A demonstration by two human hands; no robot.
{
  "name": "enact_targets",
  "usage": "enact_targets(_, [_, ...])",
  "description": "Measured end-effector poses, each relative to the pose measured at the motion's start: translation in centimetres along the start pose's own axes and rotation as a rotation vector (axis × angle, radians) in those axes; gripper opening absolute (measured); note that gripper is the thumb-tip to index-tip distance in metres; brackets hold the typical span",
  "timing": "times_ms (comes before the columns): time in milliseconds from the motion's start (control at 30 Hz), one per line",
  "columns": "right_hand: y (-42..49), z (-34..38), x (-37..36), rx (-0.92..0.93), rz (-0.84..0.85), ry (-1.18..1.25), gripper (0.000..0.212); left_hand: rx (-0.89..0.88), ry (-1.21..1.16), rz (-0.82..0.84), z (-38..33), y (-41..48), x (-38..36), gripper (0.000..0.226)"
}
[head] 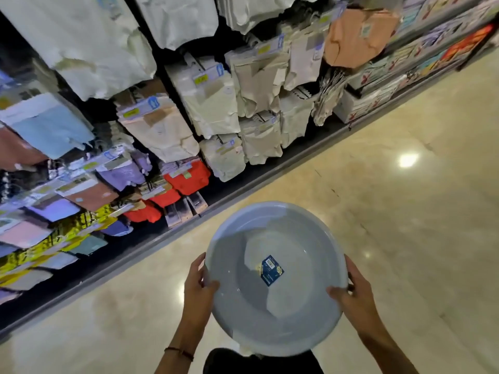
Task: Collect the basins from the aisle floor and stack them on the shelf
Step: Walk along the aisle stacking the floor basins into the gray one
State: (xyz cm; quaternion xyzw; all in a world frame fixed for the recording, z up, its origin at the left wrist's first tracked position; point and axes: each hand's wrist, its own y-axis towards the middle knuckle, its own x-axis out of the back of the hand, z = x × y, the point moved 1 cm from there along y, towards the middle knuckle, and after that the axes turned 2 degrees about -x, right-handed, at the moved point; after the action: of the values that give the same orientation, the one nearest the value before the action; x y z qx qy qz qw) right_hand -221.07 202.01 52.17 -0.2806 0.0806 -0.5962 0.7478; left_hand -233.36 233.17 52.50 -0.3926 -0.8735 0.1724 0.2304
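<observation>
A round pale grey-blue basin (275, 233) is held level in front of me, above the aisle floor, with a blue and yellow label stuck to its inner bottom. My left hand (198, 286) grips its left rim, thumb over the edge. On the opposite rim sits my right hand (351, 295), gripping the same way. The basin's underside is hidden.
A long shelf rack (172, 125) of packaged clothes in white, beige, red, purple and yellow runs along the left and back. Its dark base plinth (151, 247) borders the glossy beige floor (405, 225), which stretches to the right.
</observation>
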Motion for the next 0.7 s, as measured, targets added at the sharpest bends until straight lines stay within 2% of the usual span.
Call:
enact_targets(133, [4.2,-1.3,-0.9,0.000,0.001,-0.012,0.076,0.013,0.027,0.035,0.2,3.0,-2.3,0.086])
enact_targets(333, [11.2,-4.6,-2.4,0.019,-0.003,-0.010,0.083,0.034,0.110,0.141,3.6,9.9,-5.2,0.096])
enact_targets(533, [18.4,-11.5,-5.3,-0.043,-0.027,0.009,0.084,0.035,0.238,0.201,10.8,18.4,-8.0,0.096])
enact_targets(700, [24.1,-19.2,-8.2,-0.085,-0.038,0.023,0.076,0.025,0.238,0.229,17.6,25.1,-11.2,0.092])
